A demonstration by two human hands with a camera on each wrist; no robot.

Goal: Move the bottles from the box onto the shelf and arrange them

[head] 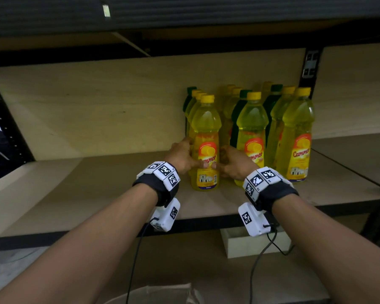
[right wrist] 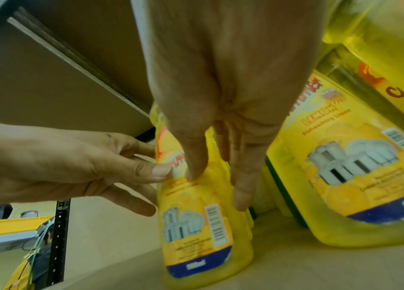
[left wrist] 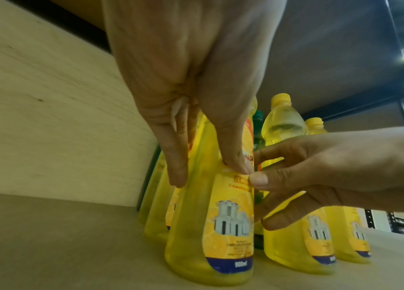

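1. Many bottles already stand in rows on the shelf. The box is not clearly in view, so I cannot tell how many remain.
2. The front bottle stands upright on the shelf at the head of the left row.
3. The left hand and right hand clasp its sides, thumbs on the label, fingers loosely wrapped, arms reaching forward.

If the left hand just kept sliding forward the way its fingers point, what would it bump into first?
Probably the yellow bottles behind the front bottle that the left hand holds by its side, since its fingers point along that row towards the shelf's back panel. Depth is unclear, so it might slip past them.
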